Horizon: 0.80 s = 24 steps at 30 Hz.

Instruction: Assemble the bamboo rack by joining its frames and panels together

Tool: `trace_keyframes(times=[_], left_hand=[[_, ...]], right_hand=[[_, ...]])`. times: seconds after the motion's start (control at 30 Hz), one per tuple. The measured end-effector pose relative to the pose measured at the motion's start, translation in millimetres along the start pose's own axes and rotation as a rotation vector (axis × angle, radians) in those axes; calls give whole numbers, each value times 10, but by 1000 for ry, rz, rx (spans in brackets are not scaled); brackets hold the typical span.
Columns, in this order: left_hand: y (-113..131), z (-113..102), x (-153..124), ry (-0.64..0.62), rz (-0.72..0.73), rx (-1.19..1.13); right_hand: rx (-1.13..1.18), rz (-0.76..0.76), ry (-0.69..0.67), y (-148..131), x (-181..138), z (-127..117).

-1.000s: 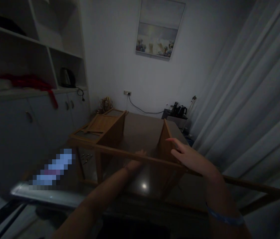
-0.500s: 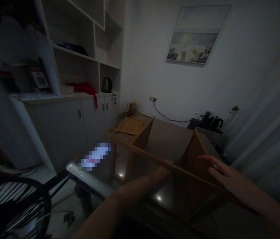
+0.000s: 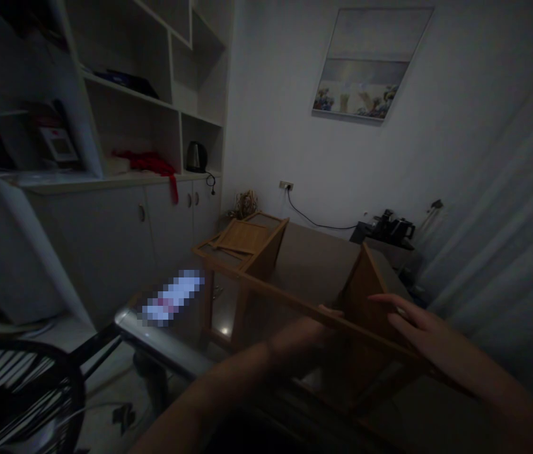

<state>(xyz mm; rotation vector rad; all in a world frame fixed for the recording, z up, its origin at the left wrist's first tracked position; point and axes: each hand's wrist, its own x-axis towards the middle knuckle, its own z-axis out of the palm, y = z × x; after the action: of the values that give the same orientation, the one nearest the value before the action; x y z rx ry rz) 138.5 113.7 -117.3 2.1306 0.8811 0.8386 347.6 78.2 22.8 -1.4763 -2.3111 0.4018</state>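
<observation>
A brown wooden furniture piece [image 3: 289,295] with a long front rail and upright side panels stands before me. My left hand [image 3: 330,311] is at this rail, with its forearm below it; the fingers are mostly hidden and dark, so I cannot tell their grip. My right hand [image 3: 412,321] is beside the right side panel [image 3: 365,284]. Its index finger stretches out to the left, with the thumb apart below. A tiny pale spot shows between them, too small to make out. A loose slatted wooden panel [image 3: 242,236] lies on the left part of the piece.
At left, a blurred-out bright screen [image 3: 171,297] is near a silvery bar [image 3: 162,340] and a black fan-like round grille [image 3: 20,397]. White cabinets [image 3: 119,233] bear a red cloth [image 3: 152,164] and a kettle [image 3: 197,156]. Appliances [image 3: 389,228] stand at back right near curtains [image 3: 497,208].
The view has shifted a little, so the room appears further left. My left hand has moved slightly right along the rail. My right hand keeps nearly the same pose beside the side panel.
</observation>
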Motion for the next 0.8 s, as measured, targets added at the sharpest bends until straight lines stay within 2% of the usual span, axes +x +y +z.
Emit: trace_keyframes(times=[0.2, 0.3, 0.43, 0.6, 0.67, 0.8], left_hand=[[251, -14, -214, -13, 139, -46], [353, -59, -221, 9, 219, -69], [452, -123, 52, 167, 345, -122], [706, -113, 527, 545, 395, -247], [841, -90, 673, 571, 436, -283], [976, 5, 906, 528, 502, -333]], right_hand=[[-44, 44, -1, -182, -56, -75], [-41, 71, -49, -294, -93, -152], [-53, 114, -74, -358, -128, -220], [41, 143, -22, -338, -159, -210], [74, 132, -13, -316, -159, -201], [91, 105, 41, -256, -155, -209]])
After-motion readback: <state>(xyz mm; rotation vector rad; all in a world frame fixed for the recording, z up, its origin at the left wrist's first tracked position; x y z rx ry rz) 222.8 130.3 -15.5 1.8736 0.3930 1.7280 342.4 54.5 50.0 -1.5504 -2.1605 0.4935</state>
